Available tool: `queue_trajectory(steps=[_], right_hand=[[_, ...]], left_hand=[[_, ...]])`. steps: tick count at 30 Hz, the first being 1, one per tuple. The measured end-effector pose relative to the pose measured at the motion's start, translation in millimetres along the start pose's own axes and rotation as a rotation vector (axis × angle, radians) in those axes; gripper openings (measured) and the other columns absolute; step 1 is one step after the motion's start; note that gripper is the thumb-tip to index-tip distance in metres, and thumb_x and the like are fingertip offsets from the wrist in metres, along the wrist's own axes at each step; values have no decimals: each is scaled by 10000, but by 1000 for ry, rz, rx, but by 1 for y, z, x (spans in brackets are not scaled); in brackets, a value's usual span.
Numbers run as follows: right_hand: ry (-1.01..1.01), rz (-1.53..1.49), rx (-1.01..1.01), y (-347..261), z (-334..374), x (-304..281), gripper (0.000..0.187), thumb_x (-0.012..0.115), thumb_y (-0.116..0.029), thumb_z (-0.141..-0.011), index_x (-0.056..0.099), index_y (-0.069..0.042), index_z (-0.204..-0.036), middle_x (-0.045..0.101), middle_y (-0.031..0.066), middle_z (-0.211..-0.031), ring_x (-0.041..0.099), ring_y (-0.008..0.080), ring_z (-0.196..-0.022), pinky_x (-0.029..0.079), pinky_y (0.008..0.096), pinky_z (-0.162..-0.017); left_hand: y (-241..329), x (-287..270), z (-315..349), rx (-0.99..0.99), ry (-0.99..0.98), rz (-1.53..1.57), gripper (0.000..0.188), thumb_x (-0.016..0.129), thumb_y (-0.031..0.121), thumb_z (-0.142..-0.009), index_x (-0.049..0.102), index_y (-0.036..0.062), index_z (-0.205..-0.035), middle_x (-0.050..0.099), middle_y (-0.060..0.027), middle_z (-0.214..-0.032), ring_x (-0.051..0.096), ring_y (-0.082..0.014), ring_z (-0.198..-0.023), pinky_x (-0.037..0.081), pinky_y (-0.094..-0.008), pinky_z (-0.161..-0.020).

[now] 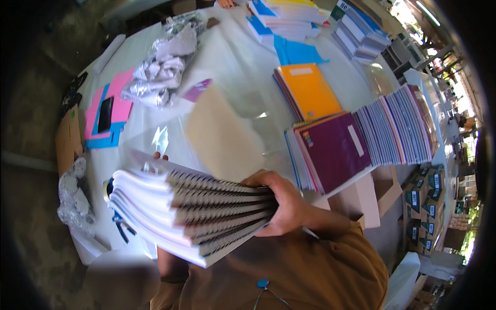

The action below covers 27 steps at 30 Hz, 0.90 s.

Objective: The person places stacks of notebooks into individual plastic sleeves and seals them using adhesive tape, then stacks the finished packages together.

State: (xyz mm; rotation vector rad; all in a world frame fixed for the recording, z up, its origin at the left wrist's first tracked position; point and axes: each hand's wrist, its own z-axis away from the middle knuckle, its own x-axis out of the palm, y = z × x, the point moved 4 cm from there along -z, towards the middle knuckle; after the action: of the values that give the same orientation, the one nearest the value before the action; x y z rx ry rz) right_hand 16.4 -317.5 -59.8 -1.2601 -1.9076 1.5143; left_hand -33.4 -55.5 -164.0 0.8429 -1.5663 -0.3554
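A thick stack of spiral-bound notebooks (155, 206) is held up in front of my chest, tilted, its black coils toward the right. My right hand (279, 199) is wrapped round the coiled end, thumb on top. My left hand (161, 156) supports the stack from the far left side; only its fingertips show above the pages, and the rest is hidden. Just beyond the stack, a beige sheet (219, 134), blurred, lies or hangs over the table. To the right stands a pile of notebooks with a purple cover (338, 150).
An orange notebook pile (310, 90) and a long row of spiral notebooks (395, 124) stand on the white table (227, 57). Crumpled plastic wrap (165, 67), a phone (105, 114) and pink sheets (121, 88) lie left. Cartons (423, 212) are stacked at right.
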Motion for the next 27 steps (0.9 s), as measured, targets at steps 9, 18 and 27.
queue_trajectory(steps=[9, 18, 27], right_hand=[[-114, -350, 220, 79, 65, 67, 793, 818, -154, -599, 336, -79, -1224, 415, 162, -1257, 395, 275, -1215, 310, 394, -1007], [-54, -287, 27, 108, 89, 40, 952, 898, -236, -531, 326, -48, -1268, 429, 145, -1218, 437, 256, -1158, 367, 391, -975], [56, -293, 195, 107, 56, 41, 1080, 920, -398, -406, 378, 1, -1250, 508, 107, -1136, 476, 203, -1090, 391, 350, -935]], left_hand=[[-5, -125, 134, -166, 346, -275, 761, 735, 347, -639, 424, 67, -1274, 551, -102, -1151, 514, -290, -1100, 402, -425, -961], [5, -11, 100, 55, -62, -1036, 836, 794, 382, -597, 431, -9, -1241, 455, -181, -1241, 437, -297, -1159, 337, -392, -996], [85, -37, 107, 317, 619, -1684, 220, 522, 158, -857, 640, -14, -927, 651, -124, -843, 597, -220, -718, 446, -348, -611]])
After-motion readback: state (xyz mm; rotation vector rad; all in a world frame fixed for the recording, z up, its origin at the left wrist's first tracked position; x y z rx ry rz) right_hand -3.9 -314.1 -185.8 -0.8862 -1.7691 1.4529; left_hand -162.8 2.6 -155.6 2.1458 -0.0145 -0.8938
